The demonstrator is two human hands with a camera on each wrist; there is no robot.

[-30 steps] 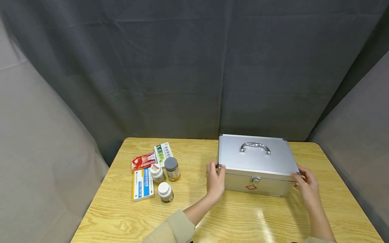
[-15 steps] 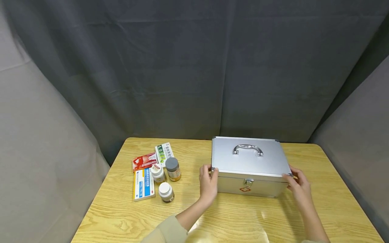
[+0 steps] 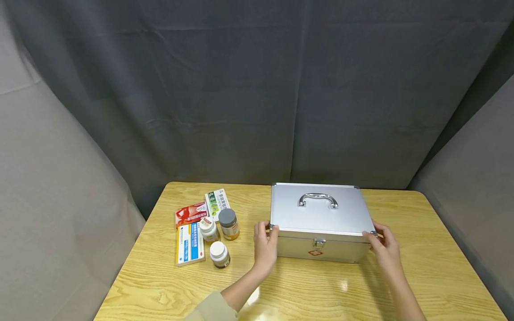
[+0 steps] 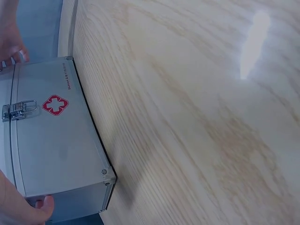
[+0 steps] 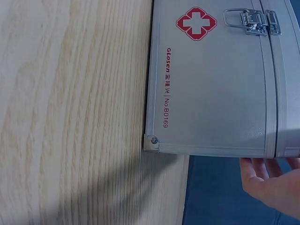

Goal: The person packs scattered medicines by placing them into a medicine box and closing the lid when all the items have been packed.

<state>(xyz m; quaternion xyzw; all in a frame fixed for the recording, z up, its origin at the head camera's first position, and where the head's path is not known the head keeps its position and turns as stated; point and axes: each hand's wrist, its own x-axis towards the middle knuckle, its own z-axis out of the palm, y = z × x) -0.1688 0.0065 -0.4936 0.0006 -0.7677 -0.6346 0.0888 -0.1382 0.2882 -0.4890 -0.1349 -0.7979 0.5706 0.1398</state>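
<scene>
A silver first-aid box [image 3: 321, 209] with a chrome handle [image 3: 318, 199] on its closed lid stands on the wooden table. My left hand [image 3: 265, 247] grips its front left corner, thumb on the lid edge and fingers along the side. At the opposite front corner my right hand [image 3: 385, 249] holds the box the same way. In the left wrist view, the metal latch [image 4: 21, 110] shows on the front face beside a red cross emblem [image 4: 55, 105]. Fingers [image 5: 269, 168] of the right hand lie against the box's end in the right wrist view.
Left of the box are a grey-capped bottle [image 3: 229, 224], two white-capped bottles, a blue-and-white medicine box [image 3: 190, 244], a red medicine box [image 3: 191, 214] and a green-and-white one [image 3: 217, 204]. A dark curtain [image 3: 225, 89] hangs behind the table [image 3: 305, 294]; pale cloth flanks both sides.
Both hands have moved the first-aid box leftward across the table, a little nearer to me, keeping their grip on its corners. The bottles and medicine boxes have stayed in place.
</scene>
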